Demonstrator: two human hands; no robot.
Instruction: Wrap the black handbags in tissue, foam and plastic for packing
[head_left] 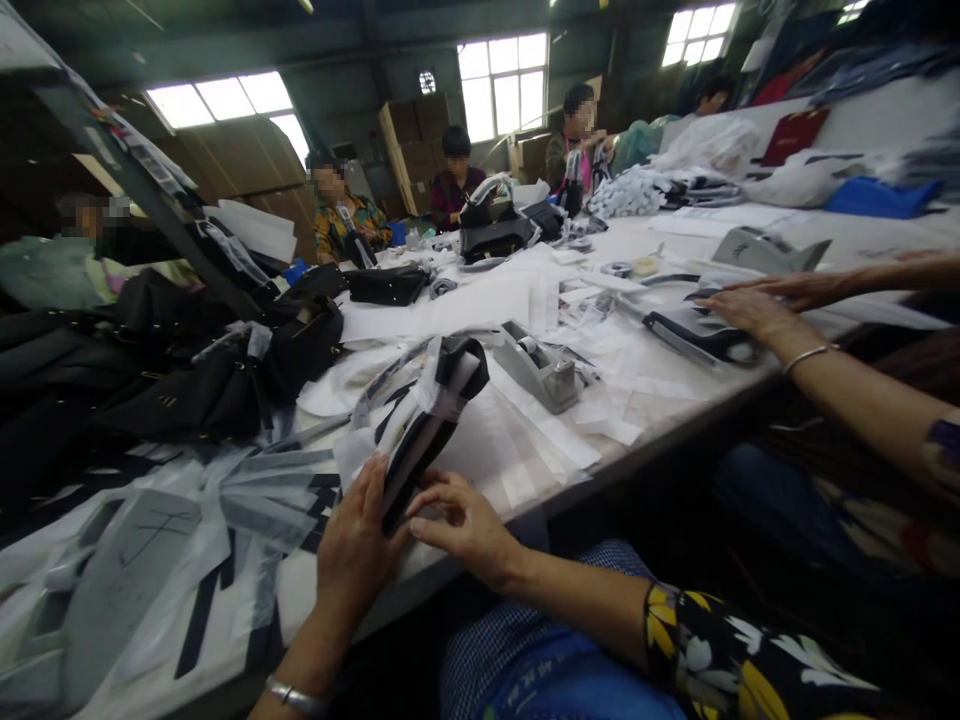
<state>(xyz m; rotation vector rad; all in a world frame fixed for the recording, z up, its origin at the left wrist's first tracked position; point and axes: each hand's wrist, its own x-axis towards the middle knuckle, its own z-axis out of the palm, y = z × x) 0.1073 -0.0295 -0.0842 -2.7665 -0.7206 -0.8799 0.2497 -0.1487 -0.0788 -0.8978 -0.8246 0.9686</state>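
Observation:
A narrow black handbag (424, 445) stands tilted on its end at the table's near edge, with translucent white wrapping around its upper part. My left hand (356, 540) grips its lower left side, fingers along the bag and the thumb out of sight. From the right, my right hand (472, 525) has its curled fingertips and thumb against the bag's lower edge; what lies between them is too small to tell. A wrapped strap (382, 375) arches behind the bag. Just beyond it sits a grey tape dispenser (544, 375).
Black bags (187, 400) pile up on the left. Another grey dispenser (127, 580) and tissue strips (270, 500) lie at near left. On the right, a co-worker's hands (757, 305) rest on a black bag (690, 335). More people sit across the white table (450, 305).

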